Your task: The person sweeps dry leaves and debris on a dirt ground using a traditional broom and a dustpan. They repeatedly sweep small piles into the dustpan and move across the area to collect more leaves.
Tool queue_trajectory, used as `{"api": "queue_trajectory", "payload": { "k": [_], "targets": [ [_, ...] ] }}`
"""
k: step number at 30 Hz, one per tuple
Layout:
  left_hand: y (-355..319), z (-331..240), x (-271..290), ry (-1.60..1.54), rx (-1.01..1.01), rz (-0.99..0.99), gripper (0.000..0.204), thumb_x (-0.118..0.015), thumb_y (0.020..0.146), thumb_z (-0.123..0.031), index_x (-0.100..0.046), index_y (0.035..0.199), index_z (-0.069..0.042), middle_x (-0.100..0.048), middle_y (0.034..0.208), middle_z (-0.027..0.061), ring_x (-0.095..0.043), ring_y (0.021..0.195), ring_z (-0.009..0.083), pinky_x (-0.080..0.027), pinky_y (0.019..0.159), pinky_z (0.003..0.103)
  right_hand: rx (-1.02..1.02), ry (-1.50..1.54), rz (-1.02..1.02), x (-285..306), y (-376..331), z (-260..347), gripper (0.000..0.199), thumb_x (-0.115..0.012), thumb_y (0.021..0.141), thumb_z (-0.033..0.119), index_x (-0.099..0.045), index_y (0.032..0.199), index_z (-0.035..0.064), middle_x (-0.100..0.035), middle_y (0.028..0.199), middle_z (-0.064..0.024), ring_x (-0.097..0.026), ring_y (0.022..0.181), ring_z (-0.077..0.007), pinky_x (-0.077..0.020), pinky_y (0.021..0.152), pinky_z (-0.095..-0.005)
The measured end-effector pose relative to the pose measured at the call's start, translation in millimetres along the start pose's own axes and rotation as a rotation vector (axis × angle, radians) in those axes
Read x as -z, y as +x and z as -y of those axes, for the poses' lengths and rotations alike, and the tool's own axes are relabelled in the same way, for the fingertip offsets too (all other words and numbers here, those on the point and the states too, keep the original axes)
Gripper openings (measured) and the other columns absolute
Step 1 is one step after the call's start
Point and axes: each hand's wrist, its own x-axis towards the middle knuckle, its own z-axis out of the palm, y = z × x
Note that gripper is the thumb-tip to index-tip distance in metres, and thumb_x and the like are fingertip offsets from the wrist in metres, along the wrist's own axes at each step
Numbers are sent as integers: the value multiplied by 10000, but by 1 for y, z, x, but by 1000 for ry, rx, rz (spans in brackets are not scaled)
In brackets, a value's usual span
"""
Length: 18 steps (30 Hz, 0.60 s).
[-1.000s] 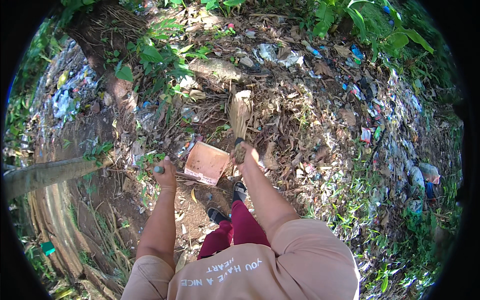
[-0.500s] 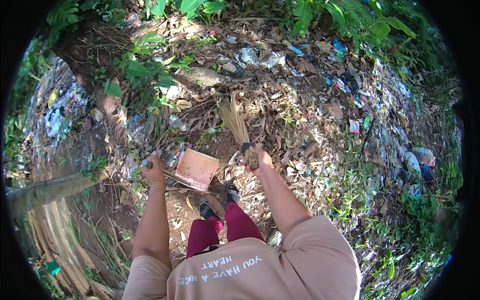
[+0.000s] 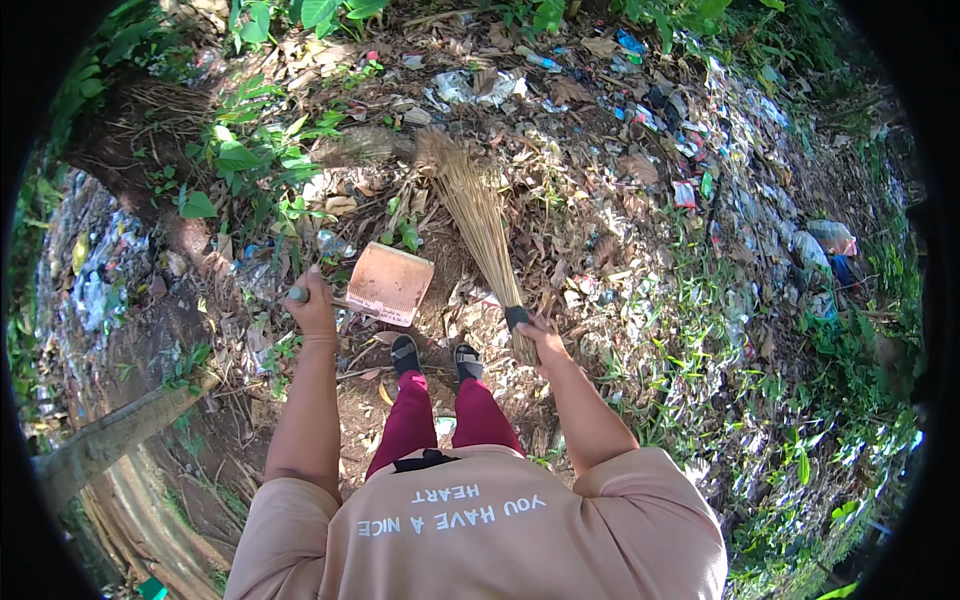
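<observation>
My right hand (image 3: 543, 342) is closed round the bound end of a stick broom (image 3: 482, 228). The broom's long thin bristles fan out forward and to the left, and their tips blur over the dry leaves. In my left hand (image 3: 314, 305) is the handle of a dustpan (image 3: 392, 284), a shallow rust-and-cream pan that looks like a cut tin. The handle's rounded end sticks out on the left side of my fist. The pan lies to the right of that hand, in front of my feet, at or just above the dirt; its exact contact cannot be made out.
Fallen leaves and plastic litter (image 3: 690, 150) cover the slope ahead and to the right. A tree trunk (image 3: 130, 130) rises at the far left, with a wooden pole (image 3: 120, 430) nearer. Green plants (image 3: 235, 160) grow ahead. My sandalled feet (image 3: 405, 355) stand on bare soil.
The broom has swung and now stretches longer across the view, its gripped end lower and further right. The dustpan sits higher in view. My left foot has stepped forward level with the right.
</observation>
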Motion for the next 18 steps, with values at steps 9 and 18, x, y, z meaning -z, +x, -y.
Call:
{"api": "queue_trajectory", "payload": {
  "k": [9,18],
  "targets": [
    [32,69,-18,250,116,354,268,-568,843,-168,-533,635,-4,-391,556,-73,-333,536,46,-281,477,228,-503,751,-11,40,-210,-138,468,-565,772,420,-528,951,-11,-569,675,-122,-552,571,-216,-464,472,-289],
    [31,74,-48,243,85,479,338,-546,865,-200,-482,568,-52,-349,505,-84,-295,468,27,-221,421,221,-323,1329,-153,-115,16,-87,355,-649,696,154,-418,889,-34,-478,776,-146,-507,663,-226,-470,524,-295]
  ]
}}
